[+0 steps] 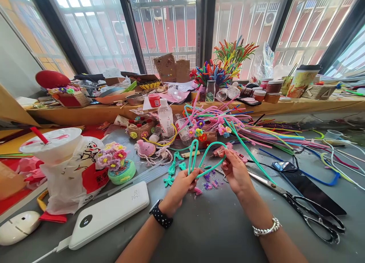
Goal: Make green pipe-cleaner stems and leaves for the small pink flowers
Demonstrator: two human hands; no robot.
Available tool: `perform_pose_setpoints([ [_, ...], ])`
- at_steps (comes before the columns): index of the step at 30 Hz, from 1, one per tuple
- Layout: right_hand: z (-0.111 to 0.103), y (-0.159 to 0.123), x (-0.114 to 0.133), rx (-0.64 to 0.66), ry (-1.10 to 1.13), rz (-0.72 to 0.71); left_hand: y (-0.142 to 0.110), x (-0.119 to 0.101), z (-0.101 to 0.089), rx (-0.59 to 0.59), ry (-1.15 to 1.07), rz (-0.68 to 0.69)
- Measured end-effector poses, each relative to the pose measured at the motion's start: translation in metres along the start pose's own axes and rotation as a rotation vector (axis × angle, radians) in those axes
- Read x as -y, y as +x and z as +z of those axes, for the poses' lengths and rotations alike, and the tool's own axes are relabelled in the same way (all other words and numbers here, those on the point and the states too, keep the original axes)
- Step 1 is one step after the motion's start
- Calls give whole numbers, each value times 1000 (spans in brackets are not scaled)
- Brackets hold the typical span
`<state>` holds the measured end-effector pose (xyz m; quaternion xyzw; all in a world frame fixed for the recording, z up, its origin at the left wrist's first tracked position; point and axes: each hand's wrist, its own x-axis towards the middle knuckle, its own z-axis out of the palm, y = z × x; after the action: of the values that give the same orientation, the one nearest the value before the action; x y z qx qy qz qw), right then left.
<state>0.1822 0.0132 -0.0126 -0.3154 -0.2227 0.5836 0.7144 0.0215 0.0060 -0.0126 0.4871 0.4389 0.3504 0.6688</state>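
1. While both hands are raised over the grey table (199, 236), a green pipe cleaner (211, 170) is held between them, bent into a narrow upright loop and a wider one.
2. The left hand (182, 185) pinches it at the base of the narrow loop, thumb and fingers pressed together; a dark dotted watch band (161, 215) circles that wrist.
3. The right hand (238, 171) pinches the wider loop's far side between fingertips (a silver bracelet (267, 228) sits on this wrist).
4. Just behind the right hand lies a pink glue gun (219, 152); purple and pink scraps (211, 185) lie between the hands.
5. Scissors (288, 195) and a dark phone (312, 190) lie to the right, a white power bank (110, 215) and a potted flower ornament (122, 172) to the left.
6. Farther back, loose pipe cleaners (253, 132) spread below a crowded ledge (108, 114).
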Motion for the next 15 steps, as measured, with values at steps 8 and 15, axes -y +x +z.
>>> perform_pose_setpoints([
  [8, 4, -6, 0, 81, -92, 35, 1, 1, 1, -31, 71, 35],
  [15, 10, -16, -9, 224, -406, 129, -1, -2, 2, 12, 101, 55],
])
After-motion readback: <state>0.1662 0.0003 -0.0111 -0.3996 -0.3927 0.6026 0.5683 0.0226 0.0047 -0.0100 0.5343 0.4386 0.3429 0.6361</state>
